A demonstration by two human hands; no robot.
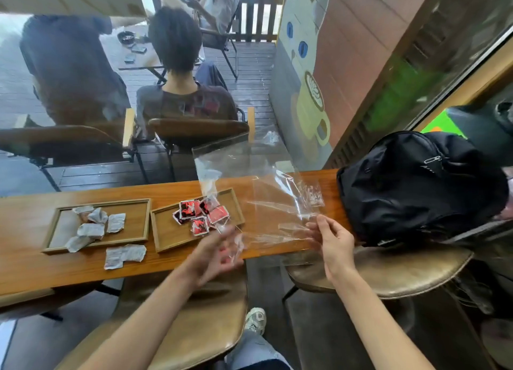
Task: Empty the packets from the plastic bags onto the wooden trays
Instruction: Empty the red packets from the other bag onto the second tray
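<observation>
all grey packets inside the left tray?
No. One grey packet lies on the table in front of the left tray, outside its rim, while others sit in the tray.

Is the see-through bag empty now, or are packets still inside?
Empty, as far as shows. Through the clear plastic bag only the table appears, and the red packets already lie on the right wooden tray.

Your worktop (pixel 33 261): narrow wooden counter | left wooden tray (pixel 59 213) and right wooden tray (pixel 166 243) side by side | one grey packet (pixel 125 256) lying beside the trays | black backpack (pixel 416 186) at right end
</observation>
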